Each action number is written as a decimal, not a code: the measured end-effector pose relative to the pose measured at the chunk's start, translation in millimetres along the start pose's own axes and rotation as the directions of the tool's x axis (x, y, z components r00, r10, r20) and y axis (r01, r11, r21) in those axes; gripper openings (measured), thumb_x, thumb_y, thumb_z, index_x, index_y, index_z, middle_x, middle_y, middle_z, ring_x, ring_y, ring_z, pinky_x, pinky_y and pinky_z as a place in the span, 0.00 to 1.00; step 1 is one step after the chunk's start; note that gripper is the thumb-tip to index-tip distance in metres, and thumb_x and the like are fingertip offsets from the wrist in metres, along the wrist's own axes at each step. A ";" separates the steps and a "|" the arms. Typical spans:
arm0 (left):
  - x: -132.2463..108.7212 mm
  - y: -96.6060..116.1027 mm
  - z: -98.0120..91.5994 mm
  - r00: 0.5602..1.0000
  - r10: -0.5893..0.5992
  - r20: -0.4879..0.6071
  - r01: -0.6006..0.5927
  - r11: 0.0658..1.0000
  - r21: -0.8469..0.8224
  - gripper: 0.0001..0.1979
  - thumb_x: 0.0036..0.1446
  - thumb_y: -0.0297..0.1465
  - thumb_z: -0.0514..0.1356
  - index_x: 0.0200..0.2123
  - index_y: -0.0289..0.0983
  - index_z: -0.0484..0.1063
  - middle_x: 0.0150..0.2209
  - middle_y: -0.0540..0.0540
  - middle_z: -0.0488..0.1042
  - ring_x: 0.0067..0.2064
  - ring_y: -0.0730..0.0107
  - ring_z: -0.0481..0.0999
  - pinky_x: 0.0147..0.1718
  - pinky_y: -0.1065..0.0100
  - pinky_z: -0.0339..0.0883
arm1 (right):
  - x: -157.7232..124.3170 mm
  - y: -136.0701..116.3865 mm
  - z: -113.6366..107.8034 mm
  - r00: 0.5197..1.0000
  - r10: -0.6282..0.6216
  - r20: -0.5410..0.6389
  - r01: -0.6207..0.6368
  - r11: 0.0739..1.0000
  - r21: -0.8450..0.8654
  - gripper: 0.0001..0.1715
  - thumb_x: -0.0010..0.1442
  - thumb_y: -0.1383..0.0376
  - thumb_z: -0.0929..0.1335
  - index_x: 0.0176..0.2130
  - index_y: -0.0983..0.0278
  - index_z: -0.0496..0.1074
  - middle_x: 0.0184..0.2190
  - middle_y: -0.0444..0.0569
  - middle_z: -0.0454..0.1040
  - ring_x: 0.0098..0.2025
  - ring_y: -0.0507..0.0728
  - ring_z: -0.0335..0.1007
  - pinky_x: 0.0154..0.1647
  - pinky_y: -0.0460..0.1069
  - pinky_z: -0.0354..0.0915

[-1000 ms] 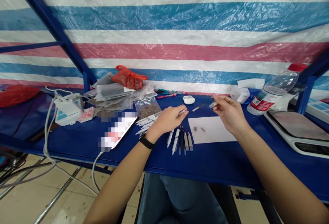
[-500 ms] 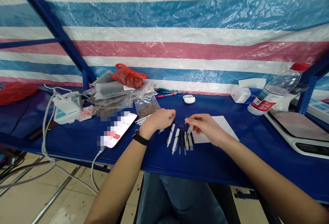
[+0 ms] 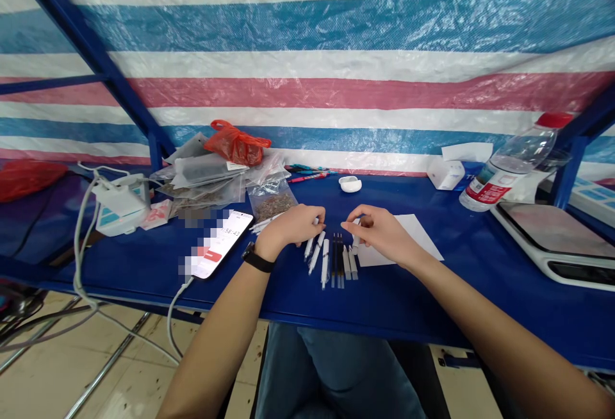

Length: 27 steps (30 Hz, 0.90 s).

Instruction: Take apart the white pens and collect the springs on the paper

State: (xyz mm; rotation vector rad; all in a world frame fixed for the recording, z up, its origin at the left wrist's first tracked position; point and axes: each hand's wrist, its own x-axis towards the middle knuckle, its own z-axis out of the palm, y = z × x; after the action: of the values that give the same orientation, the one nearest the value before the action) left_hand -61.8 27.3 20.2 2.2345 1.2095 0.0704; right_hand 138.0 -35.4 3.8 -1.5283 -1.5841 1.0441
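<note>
My left hand (image 3: 292,225), a black watch on its wrist, is closed around a white pen barrel (image 3: 308,249) whose lower end sticks out below the fingers. Two more white pen barrels (image 3: 325,265) with clips lie just right of it. Closed thumb to forefinger, my right hand (image 3: 377,232) has a short white pen section (image 3: 356,239) tucked in its fingers. Between the hands, three dark pen refills (image 3: 337,262) lie side by side. Two short white pen sections (image 3: 350,262) with translucent ends rest beside them, below my right hand.
White paper (image 3: 418,239) lies partly under my right hand. A lit phone (image 3: 225,243) on a cable is at left, near plastic bags (image 3: 206,175) and a bag of brown bits (image 3: 273,204). Behind are a white earbud case (image 3: 350,184), bottle (image 3: 494,182) and scale (image 3: 557,239).
The dark refill pinched in my right hand now lies with the other two. The pen barrel at my left hand shows more below the fingers. The view has shifted slightly.
</note>
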 end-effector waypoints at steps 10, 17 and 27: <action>0.7 1.1 -0.8 0.986 0.062 -0.154 -0.035 0.984 0.172 0.16 0.66 0.33 0.54 0.25 0.41 0.58 0.20 0.52 0.65 0.23 0.65 0.68 0.26 0.65 0.51 | -0.2 0.3 -0.7 0.992 -0.064 0.109 0.091 0.960 -0.263 0.24 0.56 0.42 0.71 0.29 0.58 0.68 0.17 0.41 0.68 0.22 0.55 0.64 0.26 0.50 0.54; -1.5 -7.6 -7.3 0.971 -0.065 -0.229 0.127 0.954 0.270 0.10 0.61 0.35 0.62 0.29 0.40 0.65 0.32 0.47 0.75 0.42 0.56 0.76 0.31 0.67 0.55 | -0.4 1.9 0.3 0.983 -0.066 0.169 0.119 0.938 -0.326 0.16 0.60 0.51 0.71 0.31 0.59 0.69 0.18 0.39 0.67 0.21 0.54 0.63 0.24 0.49 0.53; -0.1 -7.8 -7.8 0.977 -0.119 -0.175 0.167 0.940 0.298 0.07 0.58 0.33 0.63 0.30 0.39 0.68 0.36 0.46 0.79 0.44 0.57 0.77 0.32 0.66 0.58 | -0.7 7.4 4.3 0.974 -0.099 0.206 0.166 0.926 -0.339 0.11 0.63 0.56 0.70 0.33 0.60 0.70 0.19 0.40 0.72 0.21 0.53 0.66 0.26 0.48 0.56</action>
State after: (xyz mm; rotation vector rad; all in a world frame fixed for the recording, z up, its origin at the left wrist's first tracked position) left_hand -70.1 34.1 22.6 2.4365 1.5577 -0.0064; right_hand 137.5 -36.6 -4.7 -1.5596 -2.0682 0.8774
